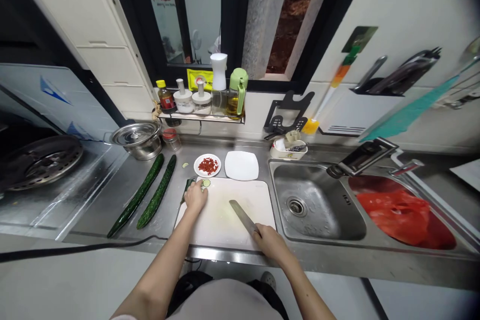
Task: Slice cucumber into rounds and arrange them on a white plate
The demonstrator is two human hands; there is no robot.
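Note:
My right hand (270, 241) is closed round the handle of a kitchen knife (242, 216). Its blade points up and left, low over the white cutting board (240, 235). At the board's upper left corner, my left hand (195, 198) has its fingers curled at a few thin cucumber slices (206, 183), with one slice between thumb and fingers. A dark green piece of cucumber (186, 189) shows beside that hand, partly hidden by it. Two whole cucumbers (139, 191) lie side by side on the steel counter to the left.
Behind the board stand a plate of chopped red pieces (208, 165) and a white square plate (242, 165). A steel sink (318, 205) adjoins on the right, with a red plastic bag (399, 217) in its second basin. A lidded pot (138, 140) and seasoning shelf (202, 116) stand farther back.

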